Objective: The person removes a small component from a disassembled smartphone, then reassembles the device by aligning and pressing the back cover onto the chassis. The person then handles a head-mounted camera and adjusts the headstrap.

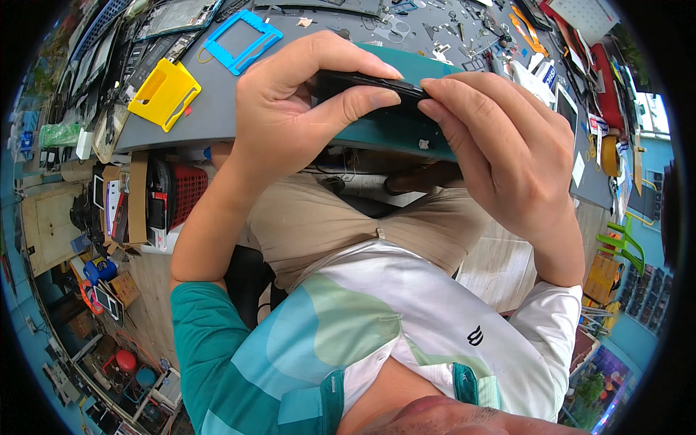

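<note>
A slim black device (410, 90), seen almost edge-on and looking like a phone, is held up above the near edge of the work table. My left hand (290, 98) pinches it, thumb on the near side and forefinger on the far side. At its right end, my right hand (500, 130) has thumb and forefinger pressed together on the edge; whether a small part sits between these fingertips I cannot tell. Below and behind the device lies a dark green mat (395, 56). A small white scrap (423, 144) shows near the mat's front edge.
Left on the grey table (210, 109) are a yellow plastic holder (165, 94) and a blue frame (241, 42). Several small metal parts (460, 29) and orange flex cables (528, 32) lie at the back. Below the table stands a red basket (190, 190).
</note>
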`<state>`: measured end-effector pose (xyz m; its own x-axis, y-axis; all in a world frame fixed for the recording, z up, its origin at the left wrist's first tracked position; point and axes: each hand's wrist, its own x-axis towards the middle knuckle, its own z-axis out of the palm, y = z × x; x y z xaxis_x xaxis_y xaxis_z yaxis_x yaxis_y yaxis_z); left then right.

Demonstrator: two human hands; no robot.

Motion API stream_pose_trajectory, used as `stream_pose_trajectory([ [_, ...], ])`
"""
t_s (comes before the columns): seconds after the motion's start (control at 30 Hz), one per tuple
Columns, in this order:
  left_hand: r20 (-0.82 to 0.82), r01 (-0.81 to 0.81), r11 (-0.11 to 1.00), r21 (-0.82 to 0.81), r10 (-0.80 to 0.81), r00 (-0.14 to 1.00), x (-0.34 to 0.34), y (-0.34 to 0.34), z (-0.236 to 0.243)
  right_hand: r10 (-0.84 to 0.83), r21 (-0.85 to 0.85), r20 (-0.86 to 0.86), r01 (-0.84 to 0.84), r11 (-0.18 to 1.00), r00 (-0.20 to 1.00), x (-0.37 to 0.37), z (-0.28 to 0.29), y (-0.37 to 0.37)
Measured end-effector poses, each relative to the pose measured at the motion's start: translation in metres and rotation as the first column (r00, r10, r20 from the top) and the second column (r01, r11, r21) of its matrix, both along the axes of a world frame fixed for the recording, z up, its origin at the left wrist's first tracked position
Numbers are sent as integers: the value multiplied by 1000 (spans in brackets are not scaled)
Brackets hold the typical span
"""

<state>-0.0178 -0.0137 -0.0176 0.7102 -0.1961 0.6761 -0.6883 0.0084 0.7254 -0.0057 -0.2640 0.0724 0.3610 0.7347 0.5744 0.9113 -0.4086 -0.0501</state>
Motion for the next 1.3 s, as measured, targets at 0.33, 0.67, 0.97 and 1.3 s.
stream_pose_trajectory([
  [0.33, -102, -10, 998, -62, 4, 995, -7, -6, 4, -32, -36, -590, 13, 999, 807, 17, 34, 0],
  [0.67, -188, -21, 996, -88, 4, 982, -8, -8, 7, -7, -194, -600, -136, 972, 800, 39, 57, 4],
  [0.97, -191, -17, 998, -59, 5, 982, -7, -6, 6, -1, -209, -578, -146, 967, 816, 36, 61, 11],
  [1.3, -198, -16, 1000, -24, 10, 980, -5, -4, 4, -66, -192, -603, -65, 979, 795, 22, 56, 14],
])
